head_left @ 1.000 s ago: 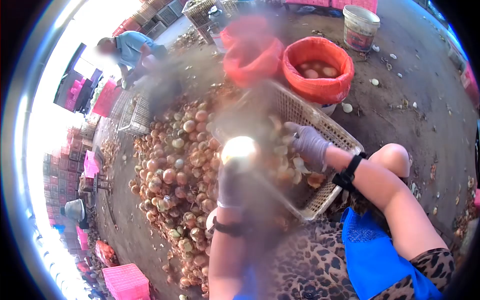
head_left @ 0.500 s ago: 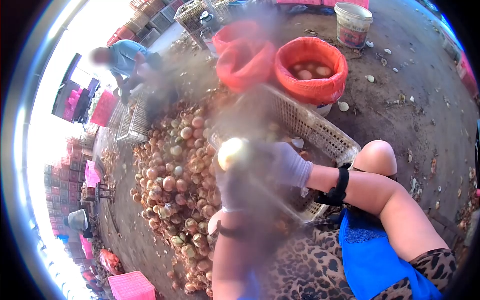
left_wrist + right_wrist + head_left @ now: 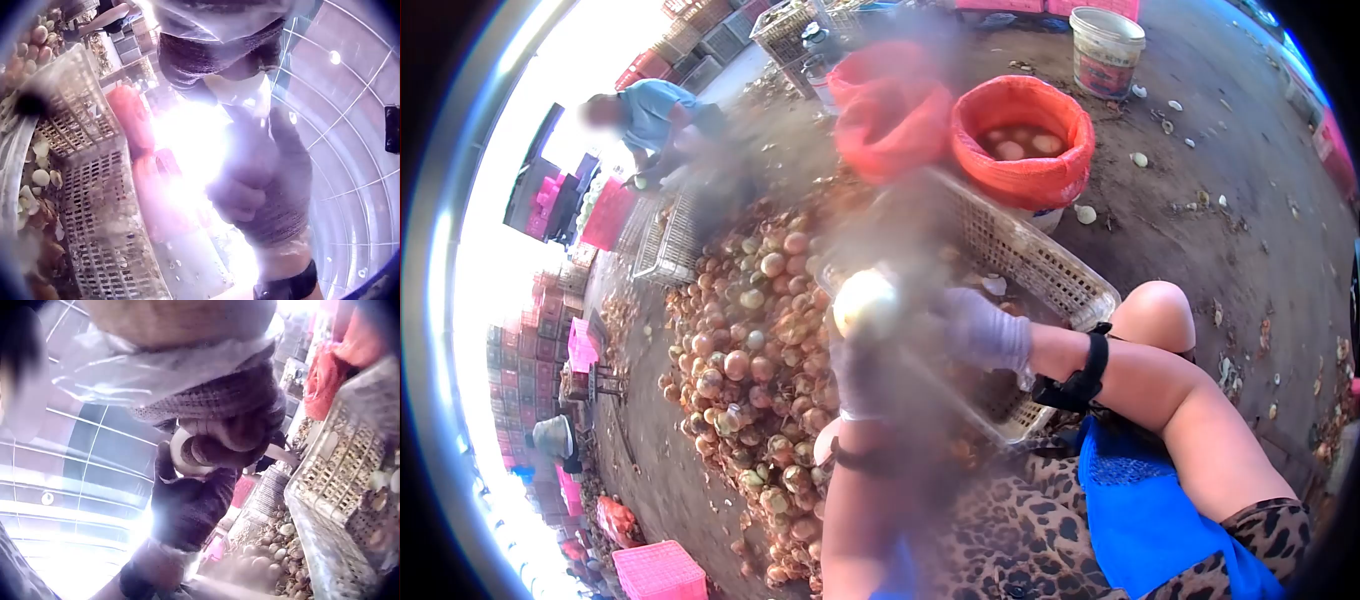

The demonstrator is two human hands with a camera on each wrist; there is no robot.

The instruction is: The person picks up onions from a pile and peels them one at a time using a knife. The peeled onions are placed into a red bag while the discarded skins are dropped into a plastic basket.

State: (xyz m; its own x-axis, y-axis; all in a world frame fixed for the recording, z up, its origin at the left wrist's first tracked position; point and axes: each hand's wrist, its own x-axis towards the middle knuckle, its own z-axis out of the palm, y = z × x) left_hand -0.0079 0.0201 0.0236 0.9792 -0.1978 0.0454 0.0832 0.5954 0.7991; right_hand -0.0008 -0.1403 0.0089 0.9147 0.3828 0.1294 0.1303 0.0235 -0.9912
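— Clenched round the onion [image 3: 868, 302], that's your left hand [image 3: 858, 375]. The bulb sits on top of your fist, above the basket [image 3: 1055, 268].

— And your right hand [image 3: 985, 332]? From your right wrist, its fingers [image 3: 219, 447] curl onto the same onion, so you are holding it from both sides.

— Yes. The relation that matters is this: the onion lies at 9 o'clock from your right hand, touching it. The basket's open mouth lies mostly at 3 o'clock from the onion, under your right hand, so that hand is the nearer one to the basket.

— Long axis?

— You can't read one. The bulb is round, and glare washes out root and neck.

— Materials, then, left to right. At 9 o'clock from your left hand, the heap [image 3: 750, 330] is papery, brown-red and rounded. Your onion is peeled, smooth and glossy white. Your gloves [image 3: 275, 206] are grey knit with thin clear plastic at the cuffs.

— The basket is a stiff, pale plastic lattice with dry skins [image 3: 28, 194] lying inside. At 12 o'clock beyond it stand soft red mesh sacks [image 3: 1030, 180], and one of them holds peeled bulbs.
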